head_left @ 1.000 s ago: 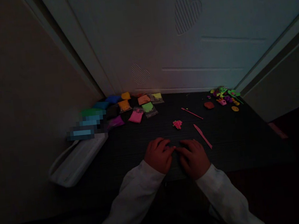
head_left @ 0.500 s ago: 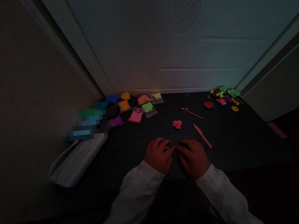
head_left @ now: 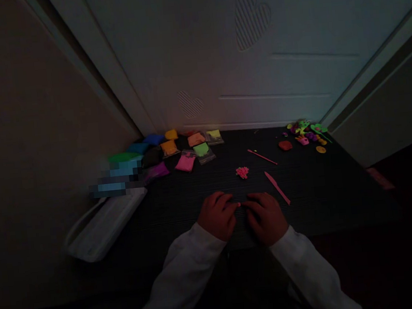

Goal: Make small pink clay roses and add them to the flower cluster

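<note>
Near the front of the dark table, my left hand [head_left: 216,216] and my right hand [head_left: 267,218] face each other with fingers curled and fingertips almost meeting. Between those tips shows a tiny piece of pink clay [head_left: 239,204], pinched from both sides and partly hidden. Just beyond my hands lies a small cluster of pink clay bits [head_left: 242,172], petal-like in form. To its right rest a pink plastic knife [head_left: 277,187] and, farther back, a thin pink modelling stick [head_left: 262,157].
Bags of coloured clay, such as a pink bag [head_left: 185,163] and an orange bag [head_left: 169,148], line the back left. A white case [head_left: 109,227] lies at the left. Small clay figures [head_left: 302,133] and a red lump [head_left: 285,145] are at the back right, before a white door [head_left: 196,53].
The view has shifted slightly. My hands stay in nearly the same place, and the pink piece between the fingertips shows a little more clearly now.
</note>
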`<state>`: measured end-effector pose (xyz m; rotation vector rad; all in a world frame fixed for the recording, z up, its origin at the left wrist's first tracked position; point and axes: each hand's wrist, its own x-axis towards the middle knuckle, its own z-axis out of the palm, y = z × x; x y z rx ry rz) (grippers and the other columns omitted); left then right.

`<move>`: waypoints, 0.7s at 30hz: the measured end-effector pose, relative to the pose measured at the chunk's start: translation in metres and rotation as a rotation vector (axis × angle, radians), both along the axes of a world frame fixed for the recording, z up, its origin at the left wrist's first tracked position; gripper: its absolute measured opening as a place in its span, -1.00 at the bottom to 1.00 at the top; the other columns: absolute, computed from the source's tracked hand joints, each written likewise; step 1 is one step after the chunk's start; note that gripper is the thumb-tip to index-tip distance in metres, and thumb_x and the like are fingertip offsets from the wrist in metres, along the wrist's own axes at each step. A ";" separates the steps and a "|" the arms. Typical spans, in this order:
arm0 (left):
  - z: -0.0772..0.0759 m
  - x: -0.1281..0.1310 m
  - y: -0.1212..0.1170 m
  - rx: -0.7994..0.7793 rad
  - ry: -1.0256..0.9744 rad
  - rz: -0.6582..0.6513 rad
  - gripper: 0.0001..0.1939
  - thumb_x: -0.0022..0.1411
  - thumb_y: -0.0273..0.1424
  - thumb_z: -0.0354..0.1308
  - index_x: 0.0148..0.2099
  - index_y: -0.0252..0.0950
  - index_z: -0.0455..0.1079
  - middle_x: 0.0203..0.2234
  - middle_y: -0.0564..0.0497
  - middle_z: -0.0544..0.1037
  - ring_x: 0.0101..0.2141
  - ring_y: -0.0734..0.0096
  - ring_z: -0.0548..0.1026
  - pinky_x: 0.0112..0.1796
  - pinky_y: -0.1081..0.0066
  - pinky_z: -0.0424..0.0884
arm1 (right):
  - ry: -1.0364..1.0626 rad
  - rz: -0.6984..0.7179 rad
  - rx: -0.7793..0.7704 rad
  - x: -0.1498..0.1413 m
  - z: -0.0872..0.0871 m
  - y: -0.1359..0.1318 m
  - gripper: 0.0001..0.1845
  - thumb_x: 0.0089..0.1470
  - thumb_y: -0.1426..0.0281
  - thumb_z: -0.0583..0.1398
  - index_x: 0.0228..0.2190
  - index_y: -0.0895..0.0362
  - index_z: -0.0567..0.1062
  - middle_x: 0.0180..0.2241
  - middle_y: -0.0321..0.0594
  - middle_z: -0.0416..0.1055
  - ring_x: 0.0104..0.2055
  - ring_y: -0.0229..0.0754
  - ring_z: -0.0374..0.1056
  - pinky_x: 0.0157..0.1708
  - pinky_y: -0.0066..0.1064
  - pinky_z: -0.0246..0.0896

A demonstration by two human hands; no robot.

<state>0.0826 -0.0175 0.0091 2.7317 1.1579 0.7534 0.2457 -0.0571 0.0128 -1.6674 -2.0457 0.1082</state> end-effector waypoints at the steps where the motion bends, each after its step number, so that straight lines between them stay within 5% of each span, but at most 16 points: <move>1: 0.000 0.000 0.000 -0.001 0.006 0.000 -0.67 -0.03 -0.46 -0.03 -0.16 -0.19 0.32 -0.17 -0.02 0.33 -0.13 0.22 0.16 -0.15 0.20 0.15 | 0.007 -0.003 0.003 0.000 0.000 0.000 -0.72 -0.11 0.45 0.04 -0.28 0.09 0.38 -0.19 -0.16 0.24 -0.11 -0.13 0.11 -0.05 -0.14 -0.11; 21: 0.003 0.002 -0.001 0.009 0.044 -0.002 -0.65 -0.06 -0.47 -0.01 -0.16 -0.16 0.31 -0.13 0.01 0.32 -0.11 0.14 0.14 -0.20 0.13 0.16 | 0.049 -0.011 0.029 0.001 0.000 -0.001 -0.75 -0.09 0.44 0.03 -0.31 0.09 0.39 -0.22 -0.17 0.26 -0.15 -0.15 0.15 -0.07 -0.16 -0.05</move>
